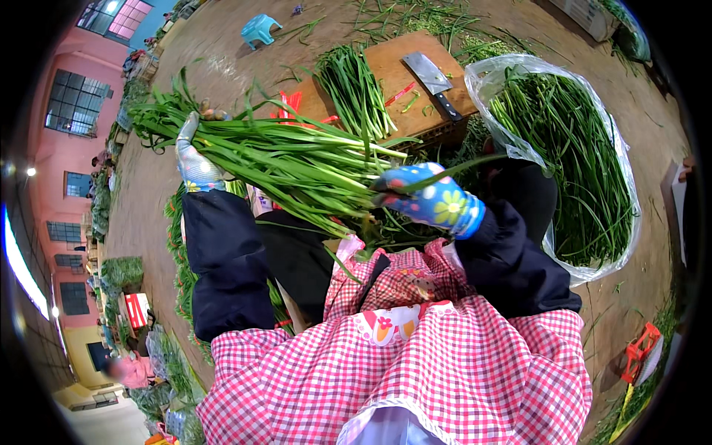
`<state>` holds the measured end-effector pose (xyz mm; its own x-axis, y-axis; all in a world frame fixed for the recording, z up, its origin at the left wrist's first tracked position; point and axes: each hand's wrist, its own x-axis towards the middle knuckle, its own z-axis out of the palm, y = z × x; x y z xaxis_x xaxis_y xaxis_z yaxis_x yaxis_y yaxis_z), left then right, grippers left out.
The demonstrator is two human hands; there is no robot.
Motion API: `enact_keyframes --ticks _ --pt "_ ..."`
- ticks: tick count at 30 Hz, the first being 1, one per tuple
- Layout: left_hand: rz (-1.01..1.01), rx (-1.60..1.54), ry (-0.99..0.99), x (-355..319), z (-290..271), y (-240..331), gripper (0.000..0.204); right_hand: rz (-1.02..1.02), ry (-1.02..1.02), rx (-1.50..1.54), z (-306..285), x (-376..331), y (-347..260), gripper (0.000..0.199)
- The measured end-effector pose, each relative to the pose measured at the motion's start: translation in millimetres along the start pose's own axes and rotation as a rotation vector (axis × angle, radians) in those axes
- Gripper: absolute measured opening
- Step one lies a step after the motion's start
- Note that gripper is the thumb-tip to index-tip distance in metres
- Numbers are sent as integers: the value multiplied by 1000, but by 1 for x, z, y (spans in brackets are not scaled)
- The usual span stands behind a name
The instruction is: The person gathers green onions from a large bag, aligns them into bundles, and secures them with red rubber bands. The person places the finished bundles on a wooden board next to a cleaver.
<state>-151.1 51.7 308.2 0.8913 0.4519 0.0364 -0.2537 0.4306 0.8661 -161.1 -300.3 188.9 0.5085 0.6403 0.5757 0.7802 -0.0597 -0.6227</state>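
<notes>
A large bunch of garlic chives [289, 156], long flat green leaves with pale stems, lies across in front of me above my lap. My left hand [194, 159], in a patterned glove, is closed round its leafy end at the left. At the pale stem ends is my right hand [430, 196], in a blue flowered glove, its fingers pinched together. A loose green blade passes over this hand and sticks out to the right, seemingly held in the pinch. The right fingertips are slightly blurred.
Ahead, a wooden board [393, 67] bears a cleaver [430, 78], a smaller chive bundle [356, 93] and red ties [291, 104]. A clear plastic bag [634, 200] full of chives stands at the right. Farther off are a blue stool [259, 30] and a red crate [641, 352].
</notes>
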Motion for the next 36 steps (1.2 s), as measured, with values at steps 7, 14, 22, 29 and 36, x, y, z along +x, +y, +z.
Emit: enact_keyframes --ticks 7,14,22,29,36 --pt "0 -99 -58 21 -30 21 27 303 -264 132 -51 -66 16 20" --pt "-7 -153 -81 23 -53 45 33 374 -213 -289 -79 -45 -12 92" --pt "-56 -74 -225 13 -20 39 29 179 43 -259 -18 20 38 57" --pt "64 3 19 10 -14 38 36 278 -172 -214 -27 -17 63 16" --pt "47 2 102 11 -19 29 23 713 -161 621 -23 -36 48 53"
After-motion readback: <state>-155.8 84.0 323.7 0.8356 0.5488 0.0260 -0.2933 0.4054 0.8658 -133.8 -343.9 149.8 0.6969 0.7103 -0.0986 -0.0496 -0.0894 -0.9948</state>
